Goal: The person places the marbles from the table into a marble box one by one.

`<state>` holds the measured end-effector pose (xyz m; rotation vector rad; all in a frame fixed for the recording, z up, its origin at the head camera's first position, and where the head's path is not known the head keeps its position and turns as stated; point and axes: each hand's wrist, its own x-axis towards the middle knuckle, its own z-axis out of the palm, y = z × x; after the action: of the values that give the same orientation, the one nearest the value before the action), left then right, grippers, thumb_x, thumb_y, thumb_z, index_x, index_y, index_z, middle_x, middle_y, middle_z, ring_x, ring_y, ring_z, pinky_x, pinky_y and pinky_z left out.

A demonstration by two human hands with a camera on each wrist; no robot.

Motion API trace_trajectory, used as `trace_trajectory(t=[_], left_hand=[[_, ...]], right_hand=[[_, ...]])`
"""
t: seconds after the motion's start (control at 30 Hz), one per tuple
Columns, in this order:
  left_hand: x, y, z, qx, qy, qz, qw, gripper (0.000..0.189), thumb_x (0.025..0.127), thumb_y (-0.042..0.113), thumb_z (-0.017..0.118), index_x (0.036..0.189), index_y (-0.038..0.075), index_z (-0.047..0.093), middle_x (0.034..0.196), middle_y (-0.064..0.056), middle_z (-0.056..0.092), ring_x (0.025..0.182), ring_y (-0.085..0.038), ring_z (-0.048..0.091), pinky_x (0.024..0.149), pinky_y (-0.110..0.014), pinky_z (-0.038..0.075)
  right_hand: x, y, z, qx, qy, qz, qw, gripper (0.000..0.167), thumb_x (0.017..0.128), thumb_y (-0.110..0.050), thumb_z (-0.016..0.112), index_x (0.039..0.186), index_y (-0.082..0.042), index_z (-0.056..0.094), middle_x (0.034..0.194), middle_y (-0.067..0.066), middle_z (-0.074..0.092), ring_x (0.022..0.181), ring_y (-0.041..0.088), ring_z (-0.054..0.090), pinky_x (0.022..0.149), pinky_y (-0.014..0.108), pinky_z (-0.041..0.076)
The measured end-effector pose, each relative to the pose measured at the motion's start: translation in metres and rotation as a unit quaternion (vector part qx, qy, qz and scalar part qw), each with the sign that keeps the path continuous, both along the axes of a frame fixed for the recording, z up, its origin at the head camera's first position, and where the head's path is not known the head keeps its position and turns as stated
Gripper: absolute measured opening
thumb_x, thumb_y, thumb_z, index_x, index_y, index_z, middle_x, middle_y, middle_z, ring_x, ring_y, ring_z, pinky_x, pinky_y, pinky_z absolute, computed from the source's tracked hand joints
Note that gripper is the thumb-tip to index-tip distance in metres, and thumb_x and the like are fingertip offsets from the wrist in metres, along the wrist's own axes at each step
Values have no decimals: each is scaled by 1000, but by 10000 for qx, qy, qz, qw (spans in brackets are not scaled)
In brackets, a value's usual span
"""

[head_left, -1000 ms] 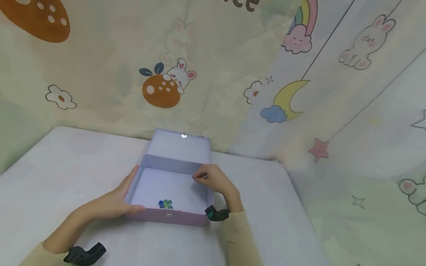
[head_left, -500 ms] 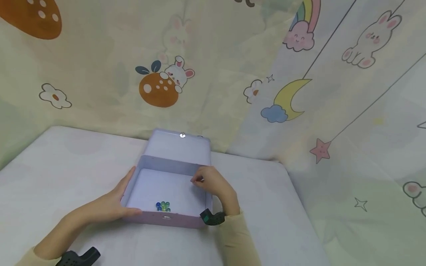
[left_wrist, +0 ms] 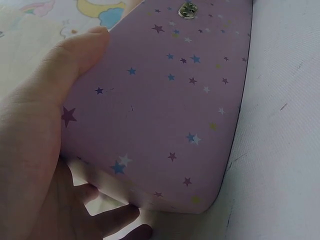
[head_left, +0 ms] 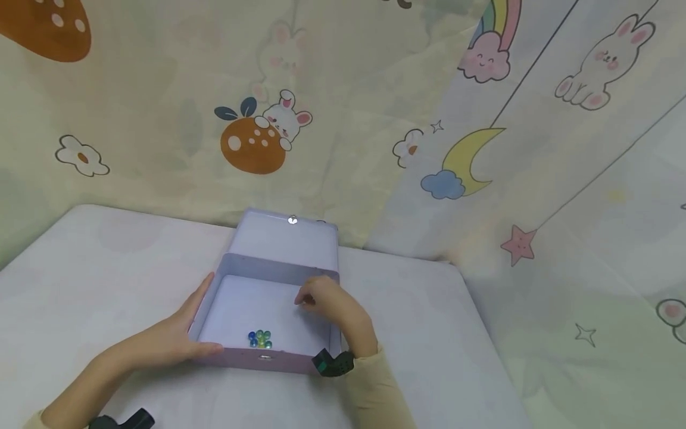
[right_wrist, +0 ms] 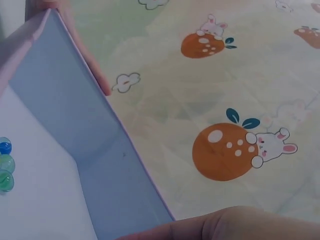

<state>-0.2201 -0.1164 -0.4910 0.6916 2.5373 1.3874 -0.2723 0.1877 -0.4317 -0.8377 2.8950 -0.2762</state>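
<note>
A lilac box (head_left: 241, 358) with small printed stars lies on the white cloth, its lid (head_left: 284, 241) tipped back behind it. Inside, near the front wall, several glass marbles (head_left: 259, 335) in blue, green and yellowish tones sit in a cluster. My left hand (head_left: 161, 342) rests against the box's front left corner, thumb along the front rim and fingers spread along the left side. Over the right part of the box hovers my right hand (head_left: 329, 301), fingers bent and pointing down; whether anything is between its fingertips is hidden. The right wrist view shows some marbles (right_wrist: 6, 180) at the left edge.
A white-covered table (head_left: 134, 256) bears the box. Behind and to the right rises a patterned cloth wall (head_left: 343, 89) with rabbits, a moon and stars. A metal clasp (head_left: 292, 220) shows on the lid and a metal catch (head_left: 265, 357) on the box front.
My right hand has moved left and nearer over the box interior. The left hand keeps its place on the corner. The whole scene has shifted slightly left and down in the view.
</note>
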Motion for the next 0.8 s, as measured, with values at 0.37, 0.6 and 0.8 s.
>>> trace_trajectory(t=[0.37,0.6,0.8], left_hand=[[1,-1,2,-60,79,4,10000,122,74,36,78,150,32,-17,159,-19,-6,138,-47,13,98,-72,21],[1,-1,5,-29,23,-52,10000,121,75,34,77,150,32,-18,159,-18,-6,138,-47,12,101,-70,20],[1,1,1,44,9,-62,10000,119,76,34,76,149,37,-18,159,-18,-8,139,-46,9,114,-48,16]], right_hand=[[-1,-1,-2,11,153,143,9998,13,85,-7,68,93,-14,76,91,-5,72,90,8,64,81,19,49],[0,1,2,-320,22,-22,9995,16,86,-8,67,98,-14,76,94,-5,72,91,6,63,81,17,49],[4,16,13,-683,202,-196,9973,16,88,-12,67,102,-12,74,99,-5,70,92,7,63,80,19,51]])
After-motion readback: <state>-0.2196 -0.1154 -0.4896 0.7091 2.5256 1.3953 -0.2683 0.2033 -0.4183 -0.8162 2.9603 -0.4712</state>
